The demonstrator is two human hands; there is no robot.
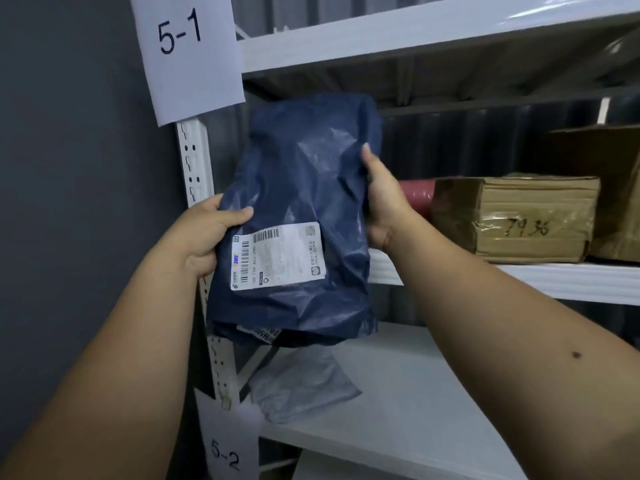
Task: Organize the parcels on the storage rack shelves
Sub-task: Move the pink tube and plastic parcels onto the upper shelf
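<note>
A dark blue plastic parcel, crumpled and glossy, is held upright in front of the left end of the white storage rack. A white shipping label with barcodes is stuck across its lower front. The parcel's left edge is clamped by the left hand, thumb over the front and fingers behind; its right edge is gripped by the right hand in the same way. On the shelf below, a grey mailer bag is seen lying flat. To the right, on the middle shelf, a taped cardboard box marked with handwritten digits is set beside a red item. Paper signs reading 5-1 and 5-2 are fixed to the upright post.
</note>
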